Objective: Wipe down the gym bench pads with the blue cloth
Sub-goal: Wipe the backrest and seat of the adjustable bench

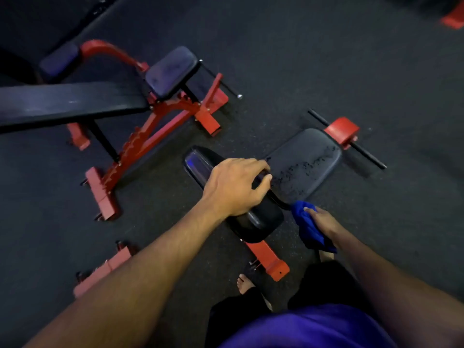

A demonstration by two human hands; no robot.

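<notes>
My left hand (236, 187) curls over the top edge of the raised back pad (226, 194), steadying it. My right hand (324, 222) grips the bunched blue cloth (307, 226), just beside the near corner of the seat pad (303, 162), which shows dark flecks. I judge a flatter cloth and overlapping strokes would lift them best. A 2nd bench (70, 101) stands well apart, left.

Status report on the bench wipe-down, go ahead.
Left hand grips near back pad. Right hand holds blue cloth beside scuffed seat pad. Nothing in the way.
</notes>
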